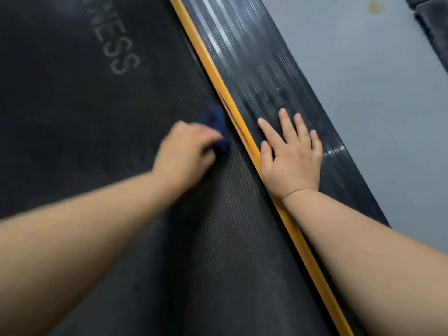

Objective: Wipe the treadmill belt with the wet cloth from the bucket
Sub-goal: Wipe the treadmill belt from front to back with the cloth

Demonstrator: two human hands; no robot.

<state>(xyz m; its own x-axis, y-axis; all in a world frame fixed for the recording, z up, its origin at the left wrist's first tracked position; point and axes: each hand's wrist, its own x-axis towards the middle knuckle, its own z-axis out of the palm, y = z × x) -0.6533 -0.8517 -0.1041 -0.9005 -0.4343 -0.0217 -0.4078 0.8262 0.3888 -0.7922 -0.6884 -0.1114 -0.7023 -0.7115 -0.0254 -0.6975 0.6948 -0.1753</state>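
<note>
Black treadmill belt (pixel 101 146) fills the view. Left hand (pixel 186 151) grips the dark blue cloth (pixel 218 128) against it, beside the yellow stripe (pixel 232 117); right hand (pixel 292 154) lies flat, fingers spread, on the ribbed side rail (pixel 261 76).

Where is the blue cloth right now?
In the head view, the blue cloth is in the left hand, on the treadmill belt, just left of the yellow strip.

Floor (pixel 363 98): we see a smooth grey surface filling the right side of the frame.
Stain (pixel 376 7): a faint yellowish spot on it, top right.
Dark mat (pixel 435 27): upper right corner, blurred; we cannot tell its material.
Light: soft and even.
</note>
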